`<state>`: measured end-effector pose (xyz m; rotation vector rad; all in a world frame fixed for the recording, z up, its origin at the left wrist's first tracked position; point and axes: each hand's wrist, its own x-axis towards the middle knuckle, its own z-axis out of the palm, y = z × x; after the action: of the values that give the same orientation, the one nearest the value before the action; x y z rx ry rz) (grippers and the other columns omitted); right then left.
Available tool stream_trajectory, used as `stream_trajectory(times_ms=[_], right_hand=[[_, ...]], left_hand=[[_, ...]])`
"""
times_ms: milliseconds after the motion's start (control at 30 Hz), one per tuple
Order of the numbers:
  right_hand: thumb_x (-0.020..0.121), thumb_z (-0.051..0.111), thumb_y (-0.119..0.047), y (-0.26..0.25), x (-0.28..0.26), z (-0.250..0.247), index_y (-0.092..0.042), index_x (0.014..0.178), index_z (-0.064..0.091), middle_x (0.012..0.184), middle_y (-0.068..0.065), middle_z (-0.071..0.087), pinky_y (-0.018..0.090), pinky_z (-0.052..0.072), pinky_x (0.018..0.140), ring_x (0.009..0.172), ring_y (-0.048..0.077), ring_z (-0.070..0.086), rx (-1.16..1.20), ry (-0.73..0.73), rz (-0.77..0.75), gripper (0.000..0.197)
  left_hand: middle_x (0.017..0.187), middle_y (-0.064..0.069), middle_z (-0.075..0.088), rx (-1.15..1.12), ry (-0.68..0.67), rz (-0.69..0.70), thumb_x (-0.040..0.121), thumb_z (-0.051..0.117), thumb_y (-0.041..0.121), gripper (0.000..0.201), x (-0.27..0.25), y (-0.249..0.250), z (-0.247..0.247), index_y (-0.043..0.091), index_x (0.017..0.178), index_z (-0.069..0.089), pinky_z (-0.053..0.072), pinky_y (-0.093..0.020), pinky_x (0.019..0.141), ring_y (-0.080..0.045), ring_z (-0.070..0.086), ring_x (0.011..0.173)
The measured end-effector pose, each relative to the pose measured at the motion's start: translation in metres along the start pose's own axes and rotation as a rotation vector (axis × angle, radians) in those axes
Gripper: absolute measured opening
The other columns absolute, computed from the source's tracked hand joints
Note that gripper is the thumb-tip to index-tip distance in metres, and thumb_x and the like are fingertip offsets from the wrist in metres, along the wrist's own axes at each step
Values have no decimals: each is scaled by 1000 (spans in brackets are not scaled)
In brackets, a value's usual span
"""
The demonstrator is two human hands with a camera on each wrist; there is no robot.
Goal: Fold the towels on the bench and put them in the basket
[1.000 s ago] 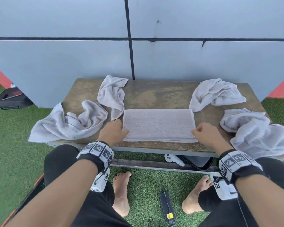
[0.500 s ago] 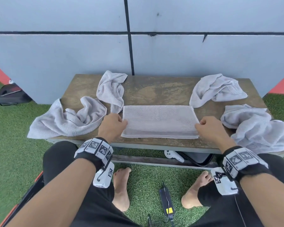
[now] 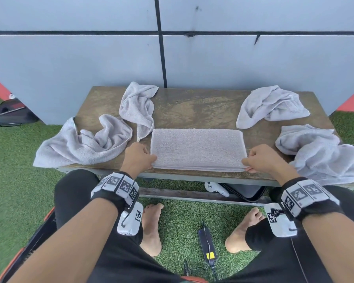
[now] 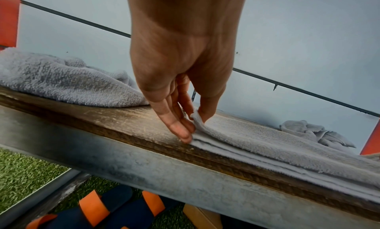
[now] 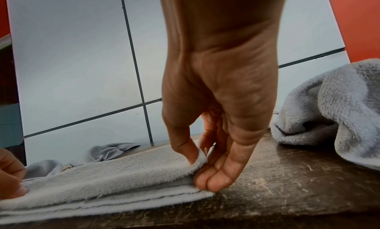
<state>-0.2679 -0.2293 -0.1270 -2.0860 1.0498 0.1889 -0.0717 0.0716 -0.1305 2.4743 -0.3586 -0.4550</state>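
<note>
Both hands (image 3: 200, 160) apparently pinching folded towel (image 3: 196, 148)

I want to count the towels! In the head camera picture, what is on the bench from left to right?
Big crumpled towel → smaller crumpled towel → left hand → folded towel → right hand → large crumpled towel at the right end. A fifth towel lies behind, at the far right.
</note>
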Motion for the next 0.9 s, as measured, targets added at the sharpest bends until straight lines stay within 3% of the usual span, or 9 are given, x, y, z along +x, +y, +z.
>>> stream_trajectory(times_ms=[100, 200, 333, 400, 467, 667, 733, 800, 900], right_hand=[[84, 73, -7, -3, -4, -2, -10, 69, 51, 75, 15, 74, 38, 63, 77, 70, 18, 76, 21, 12, 18, 27], [84, 75, -6, -4, -5, -3, -10, 70, 51, 78, 16, 72, 30, 62, 69, 72, 20, 75, 34, 5, 23, 28], [83, 74, -2, -4, -5, -2, -7, 79, 56, 82, 16, 70, 37, 63, 76, 71, 21, 69, 41, -32, 62, 20], [84, 72, -2, -3, -6, -2, -9, 81, 55, 78, 14, 67, 33, 62, 67, 67, 19, 63, 44, -39, 70, 18], [85, 70, -2, -3, -7, -2, -9, 83, 54, 77, 14, 65, 28, 59, 61, 65, 19, 61, 53, -44, 76, 17], [84, 73, -3, 3, -2, -2, -10, 82, 51, 76, 14, 61, 38, 61, 73, 64, 20, 60, 24, -82, 97, 23], [80, 76, -6, 3, -1, -2, -13, 75, 49, 69, 10, 57, 40, 61, 71, 61, 20, 59, -38, -98, 107, 29], [77, 75, -10, -1, 0, -2, -16, 67, 43, 61, 1, 47, 39, 54, 61, 52, 17, 50, -107, -90, 96, 34], [82, 67, -26, -11, -1, 6, -14, 91, 46, 82, 0, 55, 36, 44, 67, 76, 21, 55, -152, 164, 9, 26]], left_hand=[[50, -2, 56, 5, 10, -12, 81, 67, 6, 34, -2, -1, 1, 16, 54, 48, 45, -18, 45, -6, 69, 49], [55, -5, 60, -9, 19, -24, 83, 66, 7, 31, -1, -2, 2, 14, 58, 49, 46, -16, 44, -2, 66, 45], [55, -5, 66, -45, 38, -24, 84, 65, 11, 27, 0, -1, 3, 14, 62, 50, 55, -26, 56, -5, 67, 47], [61, -11, 71, -95, 16, -35, 86, 65, 12, 18, -1, 0, 3, 12, 71, 54, 61, -31, 61, -14, 71, 51], [66, -15, 73, -119, 2, -39, 87, 64, 11, 13, 0, -2, 4, 9, 78, 55, 61, -30, 59, -18, 72, 52], [69, -12, 74, -89, -40, -81, 87, 67, 9, 19, 3, -8, 9, 12, 77, 51, 63, -39, 69, -16, 72, 54], [76, -8, 73, -56, -20, -93, 85, 68, 16, 17, 3, -8, 10, 13, 80, 52, 62, -43, 74, -21, 72, 64], [89, -3, 65, 34, 64, -79, 86, 66, 27, 19, 1, -5, 12, 15, 92, 52, 56, -43, 77, -24, 66, 80], [106, -3, 50, 128, 240, 85, 92, 61, 31, 27, -2, 7, 23, 15, 107, 46, 43, -34, 77, -20, 52, 92]])
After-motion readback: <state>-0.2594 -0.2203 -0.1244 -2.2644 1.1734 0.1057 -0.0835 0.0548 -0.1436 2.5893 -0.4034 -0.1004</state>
